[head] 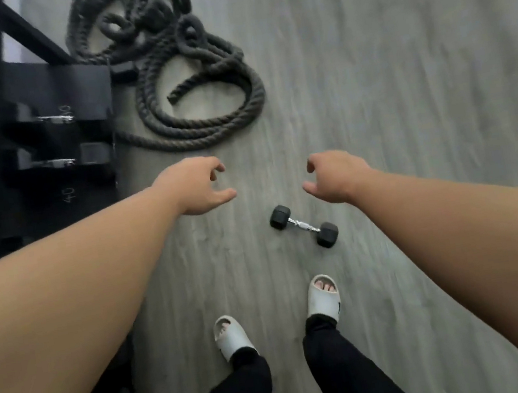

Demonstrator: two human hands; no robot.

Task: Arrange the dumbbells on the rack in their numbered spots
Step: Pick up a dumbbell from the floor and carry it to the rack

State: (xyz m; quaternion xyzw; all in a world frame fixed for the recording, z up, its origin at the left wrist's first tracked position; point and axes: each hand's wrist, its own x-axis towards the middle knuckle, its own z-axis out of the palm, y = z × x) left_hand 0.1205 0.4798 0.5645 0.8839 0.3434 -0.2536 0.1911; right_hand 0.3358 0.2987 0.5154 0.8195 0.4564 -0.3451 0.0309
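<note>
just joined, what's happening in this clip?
A person stands on a grey floor beside a dumbbell rack, both arms stretched forward. The left hand and right hand are open and empty, fingers loosely curled. One small dumbbell lies on the floor just ahead of the feet, below the right hand, not yet picked up. A coiled battle rope lies beyond it, next to the rack.

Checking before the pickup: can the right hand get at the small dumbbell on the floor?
Probably yes. The right hand is empty with an open grip, and the small dumbbell lies in the open on the floor, clear of the rope and sandals.
</note>
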